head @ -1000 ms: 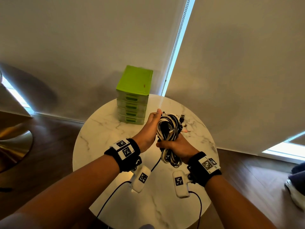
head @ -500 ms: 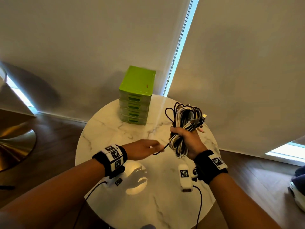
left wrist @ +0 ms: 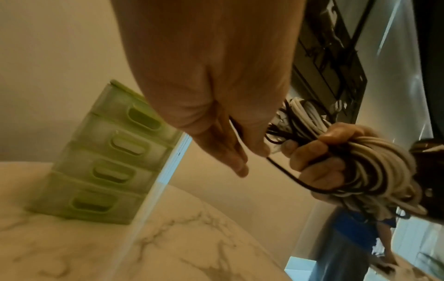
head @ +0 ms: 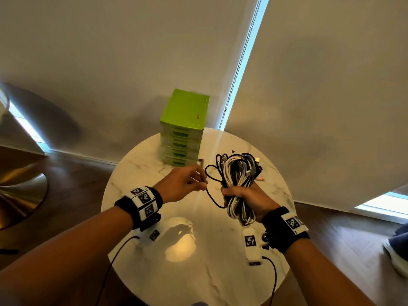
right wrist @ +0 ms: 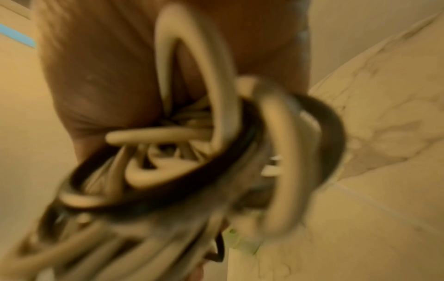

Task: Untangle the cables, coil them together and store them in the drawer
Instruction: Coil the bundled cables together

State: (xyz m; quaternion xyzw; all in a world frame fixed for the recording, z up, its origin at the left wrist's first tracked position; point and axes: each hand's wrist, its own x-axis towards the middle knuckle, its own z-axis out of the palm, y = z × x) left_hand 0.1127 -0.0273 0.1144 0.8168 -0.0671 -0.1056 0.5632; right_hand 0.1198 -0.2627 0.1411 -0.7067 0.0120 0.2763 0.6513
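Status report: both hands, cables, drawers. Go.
Right hand grips cable bundle above table. Left hand pinches loose black cable. Green drawers all closed. Path clear.

- You're in a lived-in room of a home, not a workshop or lab: a round marble side table stands on a dark wood floor.
- Behind the table, pale roller blinds hang to the floor, with a bead chain in the bright gap between them.
- Left of the table, you can see a brass pedestal base.
- On the table's far edge sits a small green drawer unit.
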